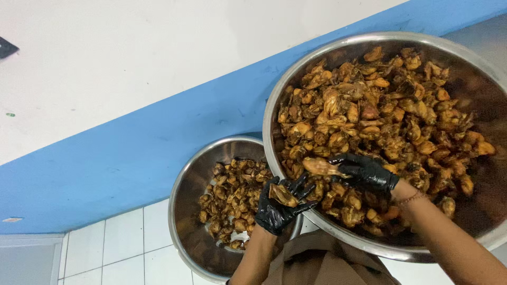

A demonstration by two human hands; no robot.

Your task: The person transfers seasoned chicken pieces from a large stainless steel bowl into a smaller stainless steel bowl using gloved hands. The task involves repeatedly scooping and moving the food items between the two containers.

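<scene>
Both hands wear black gloves. We note our left hand (280,208) cupped half-closed around a browned chicken piece (282,195), over the near rim of the smaller steel bowl (186,184). Our right hand (365,172) pinches a second browned piece (321,167) by its fingertips, inside the large steel bowl (274,100), whose heap of cooked chicken (380,111) lies just beyond.

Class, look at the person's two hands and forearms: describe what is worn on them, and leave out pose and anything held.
Both the left hand and the right hand wear glossy black disposable gloves that end at the wrist. The forearms are bare, with no sleeves in view. A thin beaded bracelet circles the right wrist just past the glove's cuff.
</scene>
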